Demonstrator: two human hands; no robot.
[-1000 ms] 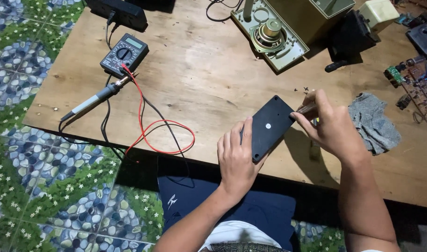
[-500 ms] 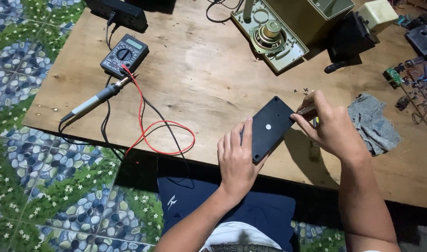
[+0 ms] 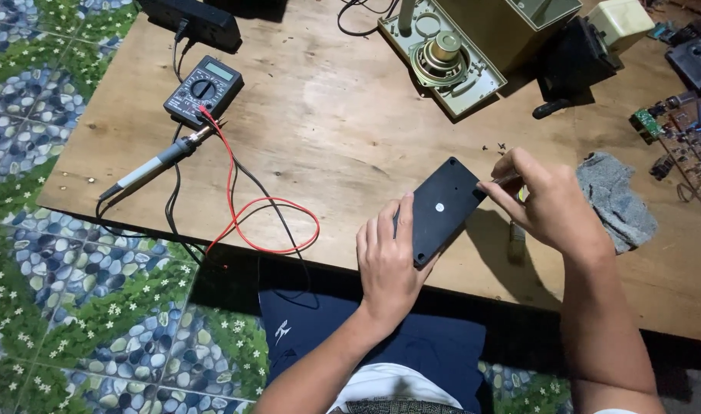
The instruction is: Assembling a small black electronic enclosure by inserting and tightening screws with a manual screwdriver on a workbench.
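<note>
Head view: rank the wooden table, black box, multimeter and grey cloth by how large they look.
1. Wooden table, by far the largest.
2. Black box, gripped by the left hand; tilted toward the camera, so its size may be flattered.
3. Multimeter and grey cloth look about alike; not ranked.

The head camera is looking steeply down from above at the counter point(image 3: 350, 138), fairly near, tiled floor point(image 3: 44, 307) showing at left.

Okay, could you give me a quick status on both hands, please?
Left hand steadies black panel. Right hand holds thin tool at its corner. Grey cloth alongside.
</note>
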